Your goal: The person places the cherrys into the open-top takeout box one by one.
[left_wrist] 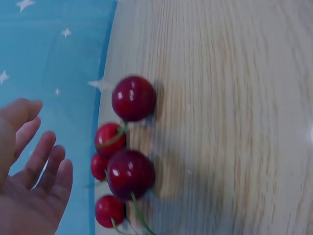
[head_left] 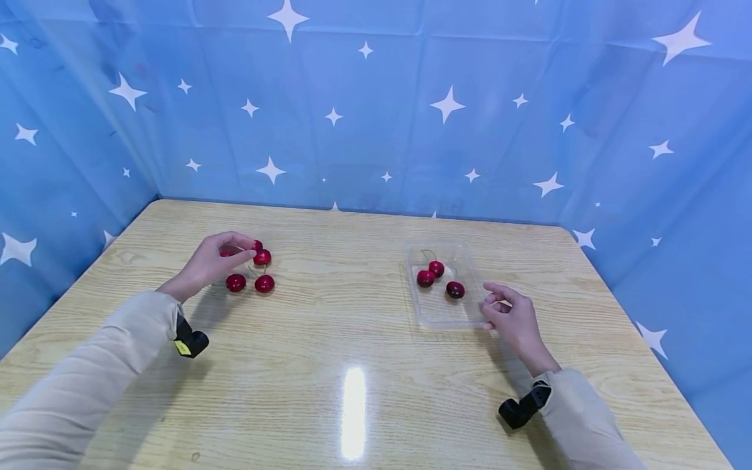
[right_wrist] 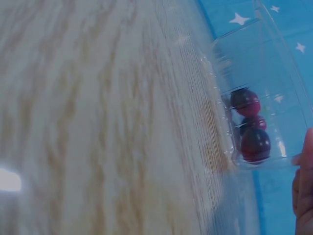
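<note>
My left hand (head_left: 213, 262) reaches over a group of several dark red cherries (head_left: 264, 284) on the left of the table. Its thumb and fingers are apart beside the rear cherries, and in the left wrist view the hand (left_wrist: 36, 196) holds nothing. Some of these cherries (left_wrist: 130, 174) have green stems. On the right, my right hand (head_left: 517, 321) pinches the near right side of a clear plastic box (head_left: 449, 324). Three cherries (head_left: 455, 290) lie inside the box. The right wrist view shows the fingers (right_wrist: 304, 181) at the box's rim, partly cut off.
The light wooden table (head_left: 329, 313) runs between the loose cherries and the box. A blue curtain (head_left: 376, 130) with white stars stands behind and at the sides. Black wrist cameras (head_left: 190, 339) sit on both cuffs.
</note>
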Demonstrator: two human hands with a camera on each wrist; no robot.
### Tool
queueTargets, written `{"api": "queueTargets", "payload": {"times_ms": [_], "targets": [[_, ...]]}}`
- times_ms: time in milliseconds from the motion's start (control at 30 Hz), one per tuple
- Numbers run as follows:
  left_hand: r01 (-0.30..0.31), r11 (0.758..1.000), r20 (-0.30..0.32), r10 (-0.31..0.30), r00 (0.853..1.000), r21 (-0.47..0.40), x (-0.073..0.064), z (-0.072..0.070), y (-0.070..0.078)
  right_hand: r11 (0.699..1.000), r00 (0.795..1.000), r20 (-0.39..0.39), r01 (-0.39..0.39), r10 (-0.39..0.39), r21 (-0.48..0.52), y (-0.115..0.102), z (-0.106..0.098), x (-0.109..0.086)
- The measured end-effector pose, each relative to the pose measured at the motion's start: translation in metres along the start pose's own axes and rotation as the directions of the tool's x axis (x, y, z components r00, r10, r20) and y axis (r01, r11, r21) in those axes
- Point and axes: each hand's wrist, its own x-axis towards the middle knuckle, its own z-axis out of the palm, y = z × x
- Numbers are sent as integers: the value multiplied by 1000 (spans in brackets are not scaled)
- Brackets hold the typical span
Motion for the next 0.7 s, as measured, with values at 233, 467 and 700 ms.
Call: {"api": "queueTargets", "payload": {"times_ms": [233, 467, 700], "targets": [[-4, 1000, 86, 3, 996, 13, 3, -2, -15, 1000, 1000, 2, -10, 10, -5, 0, 0, 0], [15, 999, 107, -19, 994, 36, 5, -3, -23, 1000, 1000, 1, -12, 12, -11, 0, 1, -1], [-14, 999, 137, 9, 991, 36, 7, -2, -31, 1000, 1000, 3, -13, 13, -10, 0, 0, -1]]}}
